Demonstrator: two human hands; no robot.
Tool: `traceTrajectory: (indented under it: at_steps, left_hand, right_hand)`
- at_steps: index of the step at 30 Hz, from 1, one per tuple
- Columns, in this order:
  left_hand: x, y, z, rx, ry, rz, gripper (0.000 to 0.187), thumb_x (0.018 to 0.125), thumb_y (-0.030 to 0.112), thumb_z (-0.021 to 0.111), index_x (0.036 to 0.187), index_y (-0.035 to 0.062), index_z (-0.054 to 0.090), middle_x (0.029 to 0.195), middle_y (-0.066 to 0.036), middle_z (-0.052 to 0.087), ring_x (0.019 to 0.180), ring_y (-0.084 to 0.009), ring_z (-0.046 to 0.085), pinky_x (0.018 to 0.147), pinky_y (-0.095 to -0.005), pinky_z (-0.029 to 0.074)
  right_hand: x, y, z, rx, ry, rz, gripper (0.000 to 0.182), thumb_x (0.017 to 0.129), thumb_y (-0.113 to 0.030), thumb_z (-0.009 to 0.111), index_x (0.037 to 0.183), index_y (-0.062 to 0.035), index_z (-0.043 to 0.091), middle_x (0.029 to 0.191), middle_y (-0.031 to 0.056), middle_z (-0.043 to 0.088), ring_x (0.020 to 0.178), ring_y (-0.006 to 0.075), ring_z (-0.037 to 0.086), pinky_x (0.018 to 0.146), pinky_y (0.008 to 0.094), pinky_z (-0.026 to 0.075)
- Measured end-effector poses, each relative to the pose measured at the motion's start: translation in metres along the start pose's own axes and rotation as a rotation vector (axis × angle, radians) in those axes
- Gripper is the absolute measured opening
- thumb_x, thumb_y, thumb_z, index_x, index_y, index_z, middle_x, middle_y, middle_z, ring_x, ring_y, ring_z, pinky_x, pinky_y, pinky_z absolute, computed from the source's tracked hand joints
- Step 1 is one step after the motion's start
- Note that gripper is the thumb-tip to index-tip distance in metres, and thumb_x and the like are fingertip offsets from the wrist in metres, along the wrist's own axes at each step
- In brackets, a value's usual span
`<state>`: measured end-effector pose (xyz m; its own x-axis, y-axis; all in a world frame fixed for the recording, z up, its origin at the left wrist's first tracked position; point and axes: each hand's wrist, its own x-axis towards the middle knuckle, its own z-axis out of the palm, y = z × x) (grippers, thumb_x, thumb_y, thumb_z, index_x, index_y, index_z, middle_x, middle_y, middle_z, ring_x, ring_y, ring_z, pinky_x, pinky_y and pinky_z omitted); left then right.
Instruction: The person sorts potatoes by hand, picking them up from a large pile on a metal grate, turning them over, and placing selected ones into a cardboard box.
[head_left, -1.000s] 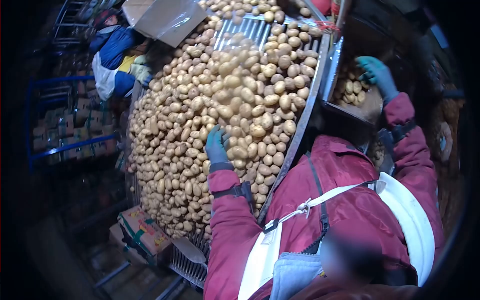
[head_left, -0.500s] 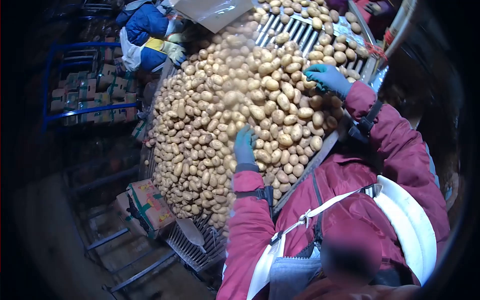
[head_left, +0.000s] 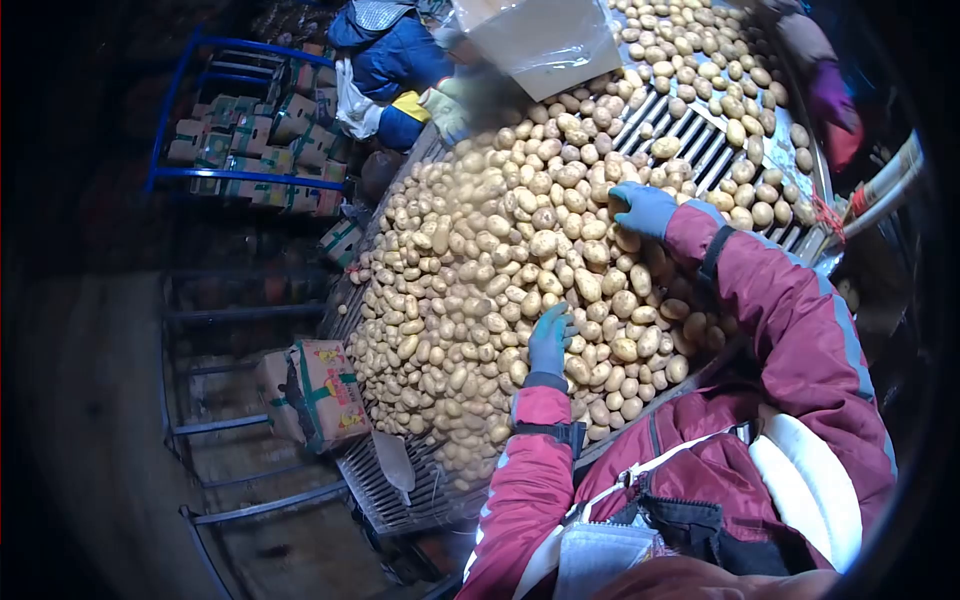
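Observation:
A large heap of potatoes (head_left: 460, 290) covers the slatted sorting table. My left hand (head_left: 549, 342), in a blue-green glove, rests on the potatoes near the heap's middle, fingers apart, with nothing visibly in it. To the upper right, my right hand (head_left: 643, 209), gloved alike, reaches over the heap beside the slats (head_left: 690, 135). Its fingers are spread and curve down onto potatoes, and no potato is seen held.
A co-worker in a blue jacket (head_left: 395, 60) stands at the upper left by an open carton (head_left: 565, 62). Another person's purple glove (head_left: 832, 100) is at upper right. A carton (head_left: 325, 395) and metal scoop (head_left: 393, 465) lie lower left. Blue rack (head_left: 240, 178) holds boxes.
The view has shifted, so the table appears further right and lower. My right hand now lies left of the slats' lower end, closer over the heap. The carton at the top shows more fully.

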<state>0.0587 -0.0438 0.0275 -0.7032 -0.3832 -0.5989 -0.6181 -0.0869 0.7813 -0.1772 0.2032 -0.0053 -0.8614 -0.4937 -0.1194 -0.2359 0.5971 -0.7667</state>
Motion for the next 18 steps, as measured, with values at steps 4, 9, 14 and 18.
traceTrajectory:
  at_steps: [4,9,14,18]
  left_hand:
    - [-0.002,-0.002,0.004,-0.026,0.021,0.018,0.042,0.095,0.024,0.063,0.134,0.0084,0.066,0.109,-0.003,0.072,0.087,-0.0125,0.067,0.073,-0.0233,0.046]
    - [0.001,-0.001,0.005,0.008,0.025,0.01,0.043,0.096,0.022,0.06,0.136,0.0073,0.064,0.115,-0.009,0.071,0.09,-0.0163,0.068,0.077,-0.0264,0.049]
    - [-0.006,0.004,0.006,-0.008,0.029,-0.004,0.042,0.097,0.024,0.062,0.135,0.0074,0.065,0.112,-0.005,0.072,0.089,-0.0142,0.068,0.077,-0.026,0.049]
    - [0.012,0.008,-0.007,-0.12,-0.006,0.02,0.041,0.099,0.021,0.063,0.137,0.0041,0.062,0.112,-0.008,0.07,0.086,-0.0144,0.067,0.075,-0.0268,0.052]
  right_hand:
    - [0.002,-0.005,-0.007,-0.105,-0.118,-0.038,0.043,0.086,-0.026,0.067,0.126,-0.0121,0.061,0.125,0.0187,0.064,0.114,0.0383,0.065,0.095,0.0477,0.052]
    - [-0.002,0.012,-0.006,-0.123,-0.068,-0.018,0.056,0.084,-0.022,0.072,0.137,-0.0121,0.059,0.124,0.0182,0.066,0.115,0.0367,0.065,0.098,0.0452,0.052]
    - [-0.012,0.036,-0.039,-0.053,0.054,0.05,0.041,0.084,-0.023,0.066,0.124,-0.011,0.068,0.109,0.0217,0.069,0.106,0.0384,0.067,0.093,0.0464,0.053]
    - [-0.028,0.068,-0.056,0.366,0.145,0.084,0.048,0.086,-0.024,0.073,0.13,-0.0059,0.065,0.111,0.0149,0.071,0.106,0.0268,0.069,0.092,0.0365,0.054]
